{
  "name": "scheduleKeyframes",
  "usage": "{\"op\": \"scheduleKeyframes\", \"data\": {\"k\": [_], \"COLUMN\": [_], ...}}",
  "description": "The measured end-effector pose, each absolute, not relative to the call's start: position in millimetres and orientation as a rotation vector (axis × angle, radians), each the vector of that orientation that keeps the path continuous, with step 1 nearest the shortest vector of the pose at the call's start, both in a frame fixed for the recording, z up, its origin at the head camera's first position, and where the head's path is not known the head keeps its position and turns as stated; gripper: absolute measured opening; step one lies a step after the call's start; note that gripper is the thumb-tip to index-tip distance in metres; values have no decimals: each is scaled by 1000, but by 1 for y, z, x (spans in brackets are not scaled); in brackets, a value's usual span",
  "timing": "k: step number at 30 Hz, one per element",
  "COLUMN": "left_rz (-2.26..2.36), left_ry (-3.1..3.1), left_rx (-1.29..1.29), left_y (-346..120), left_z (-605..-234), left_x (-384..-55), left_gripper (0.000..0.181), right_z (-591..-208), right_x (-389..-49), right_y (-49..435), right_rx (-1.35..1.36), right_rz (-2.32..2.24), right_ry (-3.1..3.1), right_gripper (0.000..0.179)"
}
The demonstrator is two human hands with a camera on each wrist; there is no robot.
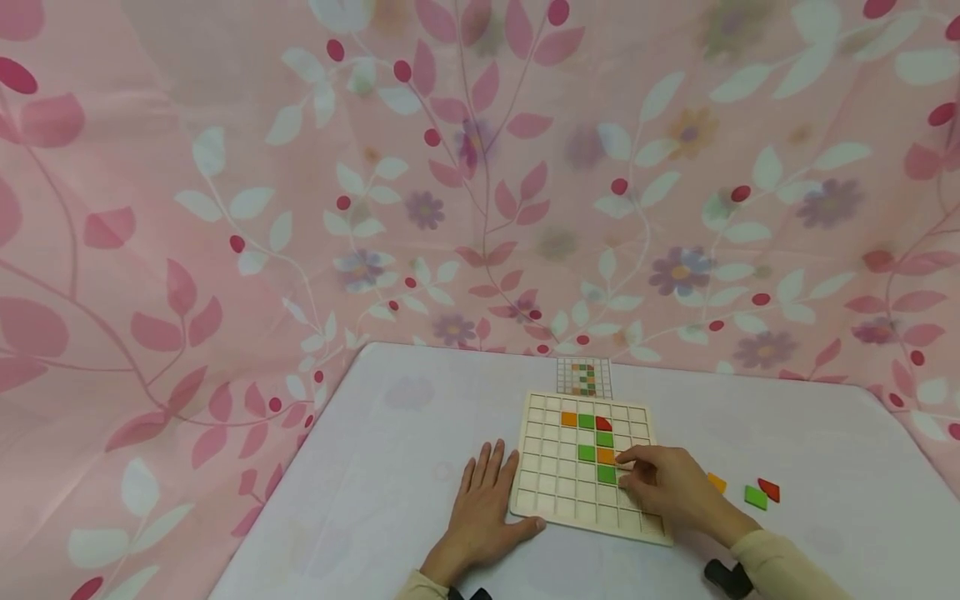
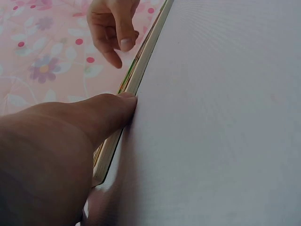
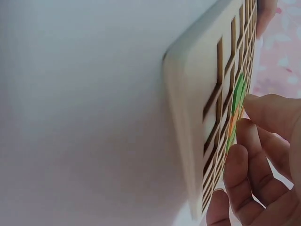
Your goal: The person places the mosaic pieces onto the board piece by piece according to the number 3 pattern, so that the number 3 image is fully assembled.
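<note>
A pale wooden grid board [image 1: 558, 483] lies on the table, with several orange, green and red tiles set in its cells. My right hand [image 1: 663, 483] is over the board's right half, fingers bent and thumb apart from the index finger. Its fingertips are right beside an orange tile [image 1: 606, 456] and the lowest green tile [image 1: 607, 475]; no piece shows between them. In the right wrist view, the thumb [image 3: 268, 113] overlaps the row of coloured tiles. My left hand [image 1: 483, 508] rests flat at the board's left edge, its thumb [image 2: 115, 110] against the near side.
Behind the board lies a card [image 1: 585, 379] printed with a coloured grid pattern. To the right are a loose orange piece [image 1: 717, 482], a green tile [image 1: 756, 497] and a red piece [image 1: 769, 490]. A floral curtain [image 1: 480, 167] hangs behind the table.
</note>
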State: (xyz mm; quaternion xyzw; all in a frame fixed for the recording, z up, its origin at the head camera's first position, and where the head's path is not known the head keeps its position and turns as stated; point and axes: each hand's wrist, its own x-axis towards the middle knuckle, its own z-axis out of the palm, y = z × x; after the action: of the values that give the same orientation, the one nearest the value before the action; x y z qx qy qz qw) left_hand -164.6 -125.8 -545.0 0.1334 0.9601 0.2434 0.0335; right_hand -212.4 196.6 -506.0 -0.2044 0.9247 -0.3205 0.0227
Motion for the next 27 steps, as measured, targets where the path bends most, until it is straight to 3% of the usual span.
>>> {"op": "scheduleKeyframes", "data": {"k": [12, 27], "left_rz": [753, 760], "left_ry": [2963, 2948], "left_rx": [419, 411], "left_y": [-125, -124], "left_z": [-546, -544], "left_x": [-165, -166], "left_gripper": [106, 105], "right_z": [-503, -510], "right_x": [-206, -194], "right_y": [268, 331], "right_rx": [-501, -384], "right_rz": [-720, -598], "right_ry": [3094, 3117], "right_gripper": [20, 35]}}
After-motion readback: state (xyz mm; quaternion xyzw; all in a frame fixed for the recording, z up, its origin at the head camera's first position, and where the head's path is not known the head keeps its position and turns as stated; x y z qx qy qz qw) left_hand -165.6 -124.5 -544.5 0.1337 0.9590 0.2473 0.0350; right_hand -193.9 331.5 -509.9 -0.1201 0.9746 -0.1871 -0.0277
